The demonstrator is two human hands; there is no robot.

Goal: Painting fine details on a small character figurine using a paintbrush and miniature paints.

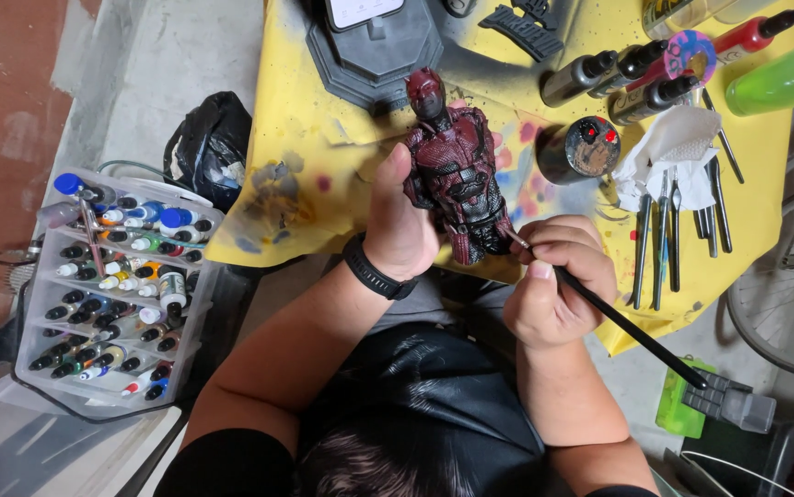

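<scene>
My left hand grips a dark red armoured figure bust from its left side, thumb up along the figure's arm, holding it upright over the yellow table cover. A black band sits on that wrist. My right hand is closed around a thin black paintbrush. The brush tip touches the figure's lower right edge, and the handle runs back down to the right.
A clear tiered rack of small paint bottles stands on the left. On the table lie a dark figure base, dropper bottles, a round paint-stained jar, crumpled tissue, several metal tools and a green bottle. A bicycle wheel is at right.
</scene>
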